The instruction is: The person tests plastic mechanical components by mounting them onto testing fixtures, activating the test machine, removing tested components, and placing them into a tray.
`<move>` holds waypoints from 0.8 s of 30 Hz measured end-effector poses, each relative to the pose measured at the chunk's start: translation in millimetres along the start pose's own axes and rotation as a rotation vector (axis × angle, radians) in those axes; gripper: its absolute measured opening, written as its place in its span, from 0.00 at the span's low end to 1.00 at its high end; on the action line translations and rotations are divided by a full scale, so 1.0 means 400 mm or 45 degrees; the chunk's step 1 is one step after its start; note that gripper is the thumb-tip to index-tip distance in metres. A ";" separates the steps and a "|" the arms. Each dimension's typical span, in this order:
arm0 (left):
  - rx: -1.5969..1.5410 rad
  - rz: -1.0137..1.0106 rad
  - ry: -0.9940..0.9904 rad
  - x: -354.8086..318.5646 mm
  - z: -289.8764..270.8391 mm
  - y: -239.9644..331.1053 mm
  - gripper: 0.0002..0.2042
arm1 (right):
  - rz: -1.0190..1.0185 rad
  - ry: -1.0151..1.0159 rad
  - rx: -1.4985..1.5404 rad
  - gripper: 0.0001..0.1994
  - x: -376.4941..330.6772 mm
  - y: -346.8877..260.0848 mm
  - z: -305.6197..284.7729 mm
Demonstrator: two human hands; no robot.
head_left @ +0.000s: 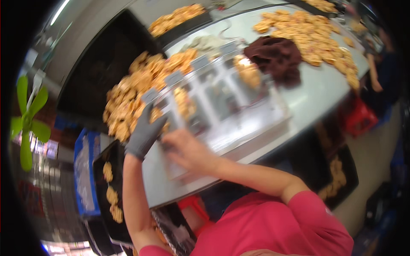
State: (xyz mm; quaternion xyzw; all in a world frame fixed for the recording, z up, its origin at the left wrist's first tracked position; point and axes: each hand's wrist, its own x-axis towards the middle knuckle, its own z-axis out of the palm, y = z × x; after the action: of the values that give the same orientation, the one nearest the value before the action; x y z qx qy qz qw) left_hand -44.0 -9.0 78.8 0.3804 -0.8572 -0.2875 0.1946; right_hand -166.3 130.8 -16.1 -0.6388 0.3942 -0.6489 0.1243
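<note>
Near the left end of a shiny, rectangular rack divided into slots (245, 130), on the pale metal table (311, 100), two hands work close together. The left hand in a grey glove (147, 134) has thumb and fingers spread beside a golden, flat biscuit; I can't tell whether it grips it. The bare right hand (192, 151) is half-curled, too blurred to show any hold. Golden biscuits fill parts of two slots, and a large biscuit heap (128, 96) lies behind. Farther out, a black tray (117, 154) bears three biscuits, a blue plastic crate (78, 166) holds clear plastic, and a black box (188, 28) brims with biscuits.
</note>
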 end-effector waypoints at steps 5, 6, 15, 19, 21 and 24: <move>0.028 -0.038 0.066 0.031 0.014 -0.067 0.38 | -0.035 -0.104 0.158 0.22 0.000 -0.007 -0.020; 0.043 -0.017 0.091 0.034 0.015 -0.080 0.38 | -0.033 -0.170 0.204 0.21 -0.002 -0.007 -0.028; -0.457 0.245 0.288 -0.102 -0.046 0.165 0.32 | 0.228 -0.199 0.343 0.32 -0.004 -0.041 -0.071; -0.411 0.087 -0.237 -0.210 0.057 0.315 0.33 | 0.651 -0.066 1.298 0.36 -0.074 -0.086 -0.185; -0.261 0.329 -0.288 -0.244 0.175 0.351 0.33 | 0.777 -0.079 1.163 0.33 -0.144 -0.106 -0.290; 0.031 0.626 -0.466 -0.251 0.254 0.369 0.33 | 0.952 -0.031 0.963 0.29 -0.288 -0.142 -0.454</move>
State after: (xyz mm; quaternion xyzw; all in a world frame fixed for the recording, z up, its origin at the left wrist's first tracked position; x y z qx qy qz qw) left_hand -116.2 183.3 84.8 0.1058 -0.9477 -0.2852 0.0963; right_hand -297.6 308.8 -39.0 -0.3728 0.3321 -0.6497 0.5733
